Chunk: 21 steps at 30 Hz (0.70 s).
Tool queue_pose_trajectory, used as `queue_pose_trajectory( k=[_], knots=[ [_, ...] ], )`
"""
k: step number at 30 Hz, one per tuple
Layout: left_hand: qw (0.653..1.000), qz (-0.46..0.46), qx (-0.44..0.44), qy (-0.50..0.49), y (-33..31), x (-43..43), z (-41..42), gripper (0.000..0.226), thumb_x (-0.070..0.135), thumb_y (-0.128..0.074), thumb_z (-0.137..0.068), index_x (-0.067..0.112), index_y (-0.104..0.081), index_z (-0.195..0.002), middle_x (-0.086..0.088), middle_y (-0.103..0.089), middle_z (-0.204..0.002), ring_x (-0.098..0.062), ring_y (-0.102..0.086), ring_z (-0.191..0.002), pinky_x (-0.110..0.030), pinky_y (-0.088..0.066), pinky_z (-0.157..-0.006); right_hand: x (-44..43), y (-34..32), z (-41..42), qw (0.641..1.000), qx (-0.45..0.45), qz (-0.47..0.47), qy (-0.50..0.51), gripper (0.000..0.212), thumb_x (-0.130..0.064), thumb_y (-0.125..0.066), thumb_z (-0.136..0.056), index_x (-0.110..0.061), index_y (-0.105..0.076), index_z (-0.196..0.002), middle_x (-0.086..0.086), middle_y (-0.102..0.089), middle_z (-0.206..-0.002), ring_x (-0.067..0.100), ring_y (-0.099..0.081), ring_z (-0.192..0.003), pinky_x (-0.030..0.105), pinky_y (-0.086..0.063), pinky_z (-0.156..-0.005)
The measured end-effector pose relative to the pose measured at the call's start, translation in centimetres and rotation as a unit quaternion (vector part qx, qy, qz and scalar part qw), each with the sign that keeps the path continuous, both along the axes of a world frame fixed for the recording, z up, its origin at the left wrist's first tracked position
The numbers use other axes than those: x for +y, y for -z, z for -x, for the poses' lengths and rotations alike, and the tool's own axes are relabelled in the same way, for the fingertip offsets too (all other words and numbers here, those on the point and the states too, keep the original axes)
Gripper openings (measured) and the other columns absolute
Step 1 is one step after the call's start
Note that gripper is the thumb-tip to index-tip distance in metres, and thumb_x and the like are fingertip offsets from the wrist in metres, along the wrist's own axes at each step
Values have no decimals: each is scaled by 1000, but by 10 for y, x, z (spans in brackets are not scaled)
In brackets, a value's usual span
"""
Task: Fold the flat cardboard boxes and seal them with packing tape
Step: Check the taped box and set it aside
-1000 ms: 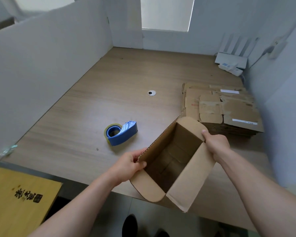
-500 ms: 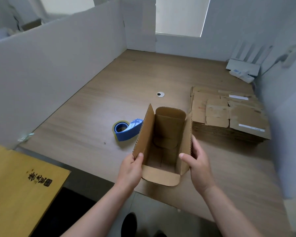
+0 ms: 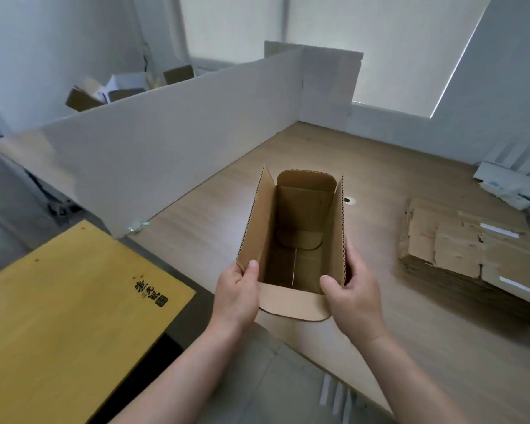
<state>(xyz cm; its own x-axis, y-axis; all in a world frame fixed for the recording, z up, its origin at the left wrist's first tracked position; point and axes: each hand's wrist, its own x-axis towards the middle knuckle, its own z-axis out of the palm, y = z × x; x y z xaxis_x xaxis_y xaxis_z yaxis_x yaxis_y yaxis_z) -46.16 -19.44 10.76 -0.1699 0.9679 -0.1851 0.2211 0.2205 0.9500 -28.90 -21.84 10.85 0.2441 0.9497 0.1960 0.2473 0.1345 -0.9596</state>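
An opened-up brown cardboard box is held upright above the table's front edge, its open top facing me and all top flaps standing out. My left hand grips the near corner of the left wall, thumb inside. My right hand grips the right wall, thumb inside and fingers outside. The bottom flaps look folded in, with a seam down the middle. A stack of flat cardboard boxes lies on the wooden table to the right. The tape dispenser is hidden behind the box.
White partition boards wall the table on the left and back. A yellow wooden board with black characters lies at the lower left. A white device sits at the far right. A small cable hole marks the tabletop.
The box turned from a tilted diagonal to squarely upright and came up toward me. My right hand shifted from the far flap to the right wall. The view swung left, hiding the tape dispenser.
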Motion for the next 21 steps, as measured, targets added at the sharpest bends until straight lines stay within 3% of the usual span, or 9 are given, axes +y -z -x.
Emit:
queue_pose_trajectory(
  k=[2, 4, 6, 7, 10, 12, 15, 18, 21],
  knots=[
    [999, -27, 8, -20, -11, -4, 38, 29, 32, -42, -106, 11, -63, -104, 2, -60, -84, -9, -55, -77, -10, -38, -51, 6, -5, 36, 1000, -8, -3, -18, 78, 15, -52, -83, -28, -44, -148, -32, -66, -114, 8, -66, -96, 32, -57, -90],
    [998, -49, 29, -34, -18, -9, 79, 24, 29, -44, -105, 15, -63, -109, -1, -65, -93, -8, -55, -79, -12, -37, -53, 12, -10, 74, 999, -13, -3, -40, 75, 15, -49, -83, -26, -49, -146, -26, -69, -103, 21, -62, -76, 30, -57, -71],
    [995, -68, 53, -42, -22, -12, 120, 23, 22, -47, -104, 21, -64, -119, -2, -69, -107, -12, -58, -87, -11, -40, -61, 19, -12, 113, 998, -3, 2, -62, 68, 7, -49, -80, -20, -54, -142, -13, -69, -98, 15, -55, -62, 21, -49, -58],
    [994, -73, 60, -47, -22, -15, 142, 28, 19, -47, -103, 22, -62, -127, 1, -69, -113, -13, -60, -94, -8, -42, -66, 22, -13, 134, 997, 4, 1, -77, 65, 1, -48, -77, -17, -57, -138, -13, -66, -94, 7, -53, -62, 17, -46, -60],
    [993, -71, 63, -72, -26, -26, 204, 41, 13, -48, -100, 25, -55, -139, 8, -64, -126, -12, -59, -110, -17, -44, -86, 28, -17, 198, 991, -6, -10, -136, 62, 8, -47, -76, -20, -63, -129, -19, -63, -83, 0, -53, -68, 14, -42, -66],
    [991, -65, 67, -101, -25, -34, 244, 44, 12, -48, -99, 27, -51, -140, 11, -62, -126, -10, -58, -109, -21, -43, -86, 30, -18, 240, 985, -21, -13, -170, 62, 17, -46, -76, -18, -65, -124, -22, -63, -78, 2, -54, -67, 13, -41, -62],
    [983, -56, 91, -147, -22, -47, 298, 53, 10, -50, -96, 29, -47, -145, 11, -62, -109, -8, -59, -91, -20, -46, -72, 33, -15, 295, 977, -34, -7, -210, 60, 3, -49, -72, -16, -65, -126, -26, -65, -81, -2, -57, -72, 13, -42, -65],
    [977, -39, 110, -178, -21, -64, 338, 60, 7, -50, -94, 33, -41, -148, 5, -59, -118, -7, -57, -89, -11, -45, -65, 35, -13, 343, 963, -48, 18, -265, 73, 7, -51, -78, -29, -54, -142, -23, -69, -107, -1, -62, -94, 10, -49, -75],
    [970, -32, 125, -208, -17, -75, 369, 68, 5, -49, -92, 40, -37, -148, 5, -55, -124, -7, -48, -100, -21, -45, -78, 41, -6, 381, 945, -70, 40, -316, 84, 10, -51, -84, -44, -41, -148, -17, -61, -135, 9, -56, -125, 34, -53, -101]
  ],
)
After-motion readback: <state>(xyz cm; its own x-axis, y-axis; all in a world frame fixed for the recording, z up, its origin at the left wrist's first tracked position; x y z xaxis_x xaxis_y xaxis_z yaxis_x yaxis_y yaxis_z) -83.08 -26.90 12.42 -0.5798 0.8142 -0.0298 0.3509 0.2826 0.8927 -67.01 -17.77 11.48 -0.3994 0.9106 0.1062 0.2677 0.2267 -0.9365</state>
